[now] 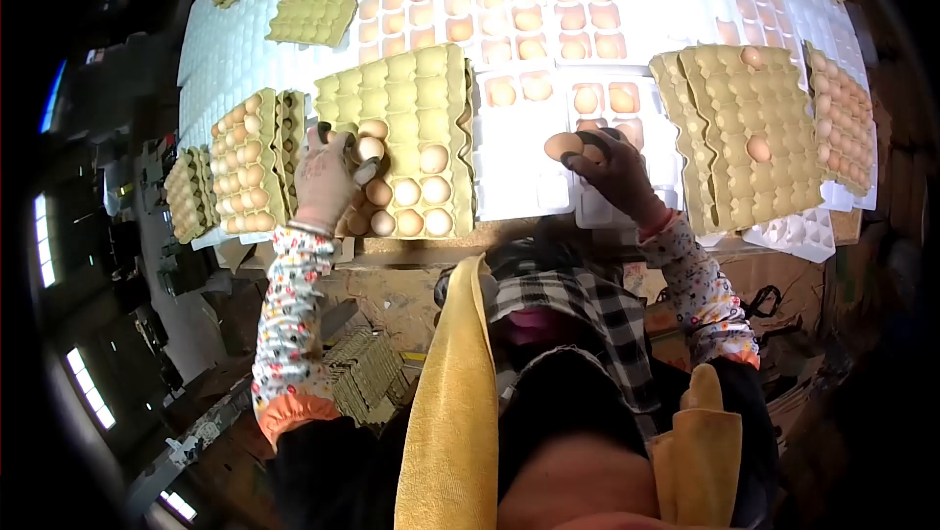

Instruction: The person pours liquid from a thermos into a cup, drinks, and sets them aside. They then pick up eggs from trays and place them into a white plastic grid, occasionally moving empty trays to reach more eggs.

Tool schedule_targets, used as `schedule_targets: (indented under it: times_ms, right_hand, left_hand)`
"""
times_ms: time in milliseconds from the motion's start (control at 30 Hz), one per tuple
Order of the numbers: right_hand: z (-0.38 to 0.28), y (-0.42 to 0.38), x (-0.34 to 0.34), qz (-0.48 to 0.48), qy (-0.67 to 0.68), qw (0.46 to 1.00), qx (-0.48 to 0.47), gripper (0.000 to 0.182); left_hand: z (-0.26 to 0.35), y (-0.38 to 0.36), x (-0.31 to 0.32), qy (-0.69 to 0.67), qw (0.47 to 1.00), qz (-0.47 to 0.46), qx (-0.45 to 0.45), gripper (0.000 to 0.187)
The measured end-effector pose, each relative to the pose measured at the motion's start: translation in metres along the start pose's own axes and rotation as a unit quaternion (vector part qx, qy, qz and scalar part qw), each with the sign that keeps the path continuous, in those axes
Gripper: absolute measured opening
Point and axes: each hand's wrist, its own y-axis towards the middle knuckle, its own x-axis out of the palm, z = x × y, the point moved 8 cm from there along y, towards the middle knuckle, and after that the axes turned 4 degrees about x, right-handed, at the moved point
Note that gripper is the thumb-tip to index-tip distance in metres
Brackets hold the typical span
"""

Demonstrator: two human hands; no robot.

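Near the brown desk (pixel 411 248) edge, the gloved left hand (pixel 323 177) curls partway by a pale egg (pixel 370 149) in the yellow-green paper tray (pixel 397 94); I can't tell if it holds it. The gloved right hand (pixel 622 172) closes round brown eggs (pixel 564 147) above white plastic trays (pixel 519 168). Squeeze softly. Lift over bumpy rims, using the gap between hands.

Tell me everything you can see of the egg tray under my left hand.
The egg tray is yellow-green, apparently molded pulp, rectangular with rows of round cups and raised peaks between them. It seems to lie flat, cups up, with another similar layer showing along its right edge. Eggs fill many cups nearest the person; most far cups are bare. The gloved left hand overlaps its left side.
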Motion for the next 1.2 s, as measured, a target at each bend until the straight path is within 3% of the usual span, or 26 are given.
schedule_targets:
  times_ms: [33, 67, 100, 133, 233, 267, 300, 367, 400, 500, 533, 567, 633, 700, 733, 767, 800, 833, 867, 900, 967, 1000, 1067, 1100, 1133, 1200]
  right_hand:
    - [-0.009, 0.008, 0.001, 0.069, -0.122, 0.983, -0.121, 0.046]
    - [-0.014, 0.023, 0.007, 0.042, -0.159, 0.983, -0.075, 0.046]
    - [-0.011, 0.037, 0.023, 0.038, -0.236, 0.966, -0.096, 0.046]
    - [-0.01, 0.045, 0.034, 0.025, -0.26, 0.96, -0.097, 0.044]
    - [-0.024, 0.051, 0.044, -0.038, -0.252, 0.965, -0.064, 0.044]
    - [-0.024, 0.045, 0.042, -0.066, -0.238, 0.968, -0.04, 0.044]
    - [-0.031, 0.038, 0.044, -0.068, -0.21, 0.97, -0.1, 0.049]
    - [-0.008, 0.021, 0.061, -0.186, -0.282, 0.941, 0.005, 0.057]
    - [0.003, 0.014, 0.067, -0.143, -0.268, 0.952, -0.044, 0.057]
    - [0.005, 0.012, 0.052, -0.038, -0.097, 0.994, -0.012, 0.051]
    - [0.034, 0.012, 0.057, -0.014, 0.1, 0.994, 0.043, 0.039]
    - [0.062, 0.01, 0.072, -0.073, 0.344, 0.913, 0.208, 0.029]
    - [0.059, -0.002, 0.067, -0.035, 0.387, 0.903, 0.184, 0.029]
    - [0.031, -0.018, 0.066, 0.053, 0.236, 0.968, 0.07, 0.028]
    - [-0.004, -0.026, 0.063, 0.164, 0.042, 0.973, -0.154, 0.026]
    - [-0.005, -0.031, 0.079, 0.153, -0.028, 0.971, -0.179, 0.027]
    - [-0.004, -0.037, 0.09, 0.149, -0.097, 0.962, -0.206, 0.027]
    - [-0.006, -0.038, 0.097, 0.152, -0.167, 0.946, -0.233, 0.028]
    - [0.0, -0.028, 0.098, 0.061, -0.051, 0.981, -0.177, 0.033]
    - [0.015, -0.025, 0.097, 0.046, 0.022, 0.994, -0.097, 0.034]
    - [0.008, -0.024, 0.087, 0.035, 0.221, 0.97, 0.096, 0.034]
    - [-0.009, -0.02, 0.083, 0.047, 0.224, 0.97, 0.087, 0.035]
    - [-0.069, -0.016, 0.083, 0.06, 0.175, 0.981, 0.053, 0.039]
    - [-0.1, -0.01, 0.101, 0.023, 0.146, 0.989, 0.016, 0.039]
    - [-0.134, -0.006, 0.123, -0.024, 0.093, 0.995, -0.029, 0.04]
    - [-0.188, 0.006, 0.179, -0.085, -0.057, 0.987, -0.123, 0.042]
  left_hand:
    - [0.011, 0.001, -0.012, -0.086, 0.996, -0.002, -0.013, 0.056]
    - [0.04, 0.001, -0.031, -0.175, 0.984, 0.014, -0.01, 0.051]
    - [0.078, 0.004, -0.039, -0.179, 0.982, 0.033, 0.041, 0.05]
    - [0.118, 0.011, -0.036, -0.116, 0.989, 0.025, 0.086, 0.052]
    - [0.209, 0.056, 0.021, -0.013, 0.979, -0.082, 0.184, 0.023]
    - [0.224, 0.064, 0.04, 0.038, 0.976, -0.051, 0.21, 0.024]
    - [0.226, 0.074, 0.049, 0.055, 0.98, -0.075, 0.175, 0.024]
    - [0.228, 0.063, 0.064, 0.051, 0.977, -0.117, 0.169, 0.026]
    - [0.227, 0.052, 0.05, -0.002, 0.978, -0.138, 0.154, 0.029]
    - [0.227, 0.013, 0.074, -0.101, 0.966, -0.186, 0.148, 0.037]
    - [0.226, 0.008, 0.091, -0.1, 0.973, -0.153, 0.139, 0.039]
    - [0.221, 0.005, 0.1, -0.164, 0.974, -0.127, 0.091, 0.039]
    - [0.226, -0.005, 0.102, -0.18, 0.979, -0.059, 0.079, 0.044]
    - [0.23, -0.018, 0.086, -0.272, 0.955, 0.088, 0.075, 0.048]
    - [0.231, -0.028, 0.087, -0.246, 0.955, 0.145, 0.081, 0.045]
    - [0.232, -0.036, 0.093, -0.214, 0.951, 0.204, 0.092, 0.043]
    - [0.23, -0.04, 0.118, -0.244, 0.948, 0.194, 0.06, 0.045]
    - [0.224, -0.048, 0.11, -0.312, 0.922, 0.217, 0.074, 0.046]
    - [0.218, -0.063, 0.096, -0.367, 0.899, 0.2, 0.132, 0.048]
    - [0.206, -0.077, 0.074, -0.422, 0.868, 0.178, 0.191, 0.05]
    - [0.152, -0.099, 0.004, -0.397, 0.848, 0.224, 0.27, 0.051]
    - [0.12, -0.117, -0.016, -0.387, 0.834, 0.245, 0.309, 0.051]
    - [0.019, -0.111, 0.002, -0.332, 0.896, 0.25, 0.157, 0.05]
    - [-0.028, -0.107, 0.0, -0.251, 0.926, 0.275, 0.059, 0.037]
    - [-0.065, -0.096, 0.022, -0.175, 0.965, 0.195, 0.036, 0.042]
    - [-0.1, -0.066, 0.075, -0.248, 0.965, 0.001, 0.086, 0.045]
